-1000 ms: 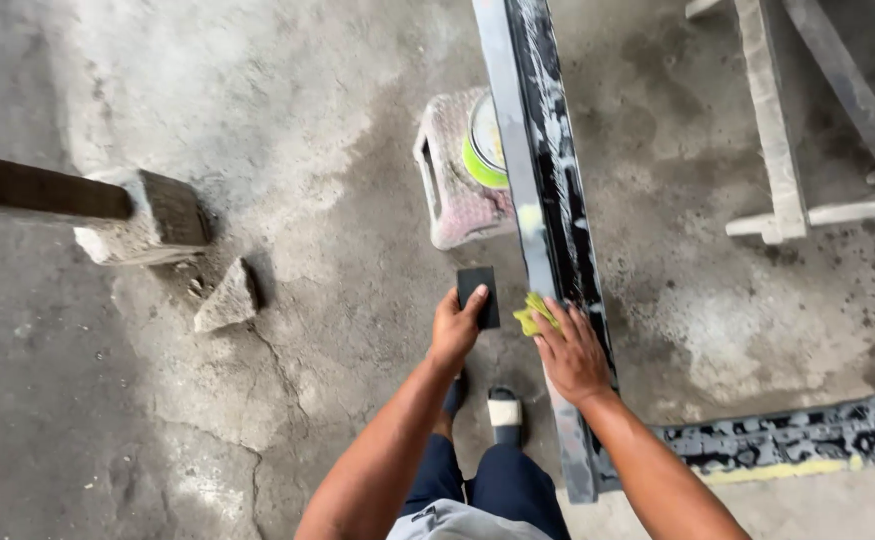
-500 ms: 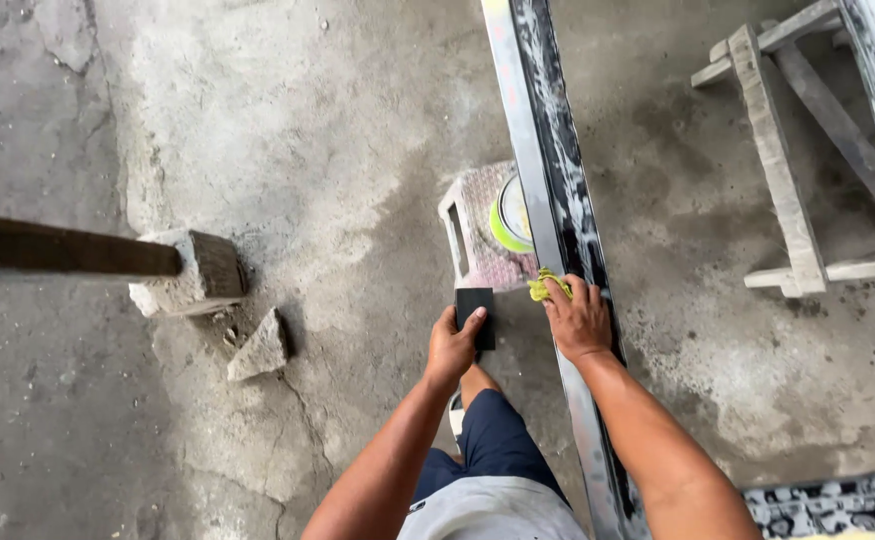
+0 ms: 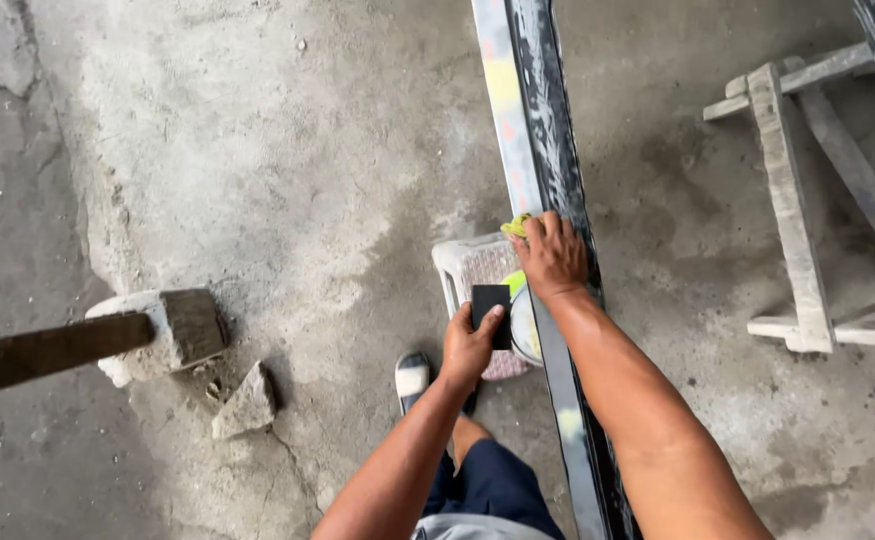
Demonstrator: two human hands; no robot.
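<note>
My right hand presses a yellow-green cloth flat against the long dark slab, grip closed over the cloth with fingers spread on the surface. My left hand pinches a small black block between thumb and fingers, just beside the slab's pale edge. I judge the slab heavy, rigid and brittle at its edges: support it along its length, never at one end. The cloth is soft and light. A plastic basket sits below on the concrete floor.

Bare concrete floor lies open left of the long dark beam; a plastic basket, possibly a stool, crowds the beam's left edge beside the left hand.
</note>
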